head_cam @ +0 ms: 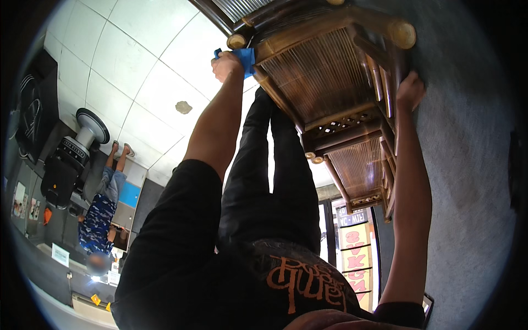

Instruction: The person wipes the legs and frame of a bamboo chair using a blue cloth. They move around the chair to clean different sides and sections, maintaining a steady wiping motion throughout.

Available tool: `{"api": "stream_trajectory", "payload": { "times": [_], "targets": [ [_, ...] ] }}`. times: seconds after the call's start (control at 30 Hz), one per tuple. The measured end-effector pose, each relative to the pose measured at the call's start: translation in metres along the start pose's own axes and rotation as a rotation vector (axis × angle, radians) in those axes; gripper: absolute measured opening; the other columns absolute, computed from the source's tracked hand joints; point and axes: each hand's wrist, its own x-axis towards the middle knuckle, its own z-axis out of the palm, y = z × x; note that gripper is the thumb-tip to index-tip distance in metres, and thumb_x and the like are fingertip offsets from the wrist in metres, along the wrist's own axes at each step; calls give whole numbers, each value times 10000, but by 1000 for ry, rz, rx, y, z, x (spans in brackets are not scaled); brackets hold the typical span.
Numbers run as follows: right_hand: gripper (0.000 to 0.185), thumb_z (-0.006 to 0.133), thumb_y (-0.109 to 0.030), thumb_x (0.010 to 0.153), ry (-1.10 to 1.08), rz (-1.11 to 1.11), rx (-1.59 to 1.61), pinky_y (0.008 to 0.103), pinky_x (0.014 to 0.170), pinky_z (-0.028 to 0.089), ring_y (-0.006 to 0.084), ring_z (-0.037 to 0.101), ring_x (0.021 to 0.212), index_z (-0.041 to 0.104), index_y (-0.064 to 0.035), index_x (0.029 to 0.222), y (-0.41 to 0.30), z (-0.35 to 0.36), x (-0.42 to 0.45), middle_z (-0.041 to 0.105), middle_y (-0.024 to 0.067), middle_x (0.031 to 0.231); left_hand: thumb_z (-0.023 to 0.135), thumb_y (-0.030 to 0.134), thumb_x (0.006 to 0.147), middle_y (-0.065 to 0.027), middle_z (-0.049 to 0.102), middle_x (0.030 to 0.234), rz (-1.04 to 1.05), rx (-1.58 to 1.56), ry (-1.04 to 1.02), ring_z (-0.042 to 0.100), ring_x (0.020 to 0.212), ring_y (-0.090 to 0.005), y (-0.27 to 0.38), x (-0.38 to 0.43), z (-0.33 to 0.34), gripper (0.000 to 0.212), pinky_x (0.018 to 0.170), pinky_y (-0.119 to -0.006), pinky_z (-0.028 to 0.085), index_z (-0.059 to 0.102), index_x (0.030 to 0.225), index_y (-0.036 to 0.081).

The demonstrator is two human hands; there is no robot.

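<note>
My left hand [227,67] holds a blue cloth [246,61] against the front corner of a brown bamboo chair [315,76]. The chair has a slatted seat and thick round poles. At its back, beside the grey wall, my right hand [410,91] is curled on the backrest frame; its fingertips are hidden. Another piece of slatted bamboo furniture [258,7] shows at the top edge, close to the cloth. My legs [270,165], in black trousers, stand beside the chair.
A second bamboo chair [357,165] lies beyond the first, along the grey wall [462,165]. White floor tiles [136,53] bear a brownish patch [183,107]. At left are a black barber-type chair [62,177] and another person [99,214]. A glazed opening with a lettered banner [357,255] lies beyond.
</note>
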Motion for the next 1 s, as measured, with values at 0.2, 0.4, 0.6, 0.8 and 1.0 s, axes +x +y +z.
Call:
{"api": "stream_trajectory", "payload": {
  "times": [0.2,0.4,0.6,0.8,1.0],
  "targets": [
    [565,355,-360,988,41,-42,21,581,858,457,537,618,954,674,104,934,4,6,-2,651,342,1017,512,369,856,-208,738,854,95,-21,162,717,804,-418,-3,-1,11,376,753,-521,563,741,915,76],
    [587,341,-376,988,78,-89,27,570,896,480,536,629,965,698,90,965,9,5,-1,655,338,1044,529,364,845,-210,713,761,291,-23,130,699,717,-432,-6,-8,4,319,671,-526,553,711,836,102],
    [613,321,-400,1007,77,-109,39,575,903,459,544,613,991,688,91,986,1,1,-5,648,348,1059,552,383,853,-188,710,741,663,8,50,704,708,-393,-18,-4,2,295,653,-493,550,711,904,141],
    [629,334,-421,994,90,-81,15,564,903,482,525,636,969,711,82,970,5,1,-3,667,327,1044,563,396,853,-134,721,770,1045,73,12,713,722,-332,-27,-4,3,286,656,-441,559,699,962,170],
    [671,330,-456,1010,82,-75,44,565,892,474,513,642,979,674,119,978,4,2,-7,656,346,1019,581,400,866,-98,727,811,1476,42,-26,717,811,-266,-41,4,1,283,674,-408,579,669,972,153]
  ]
}}
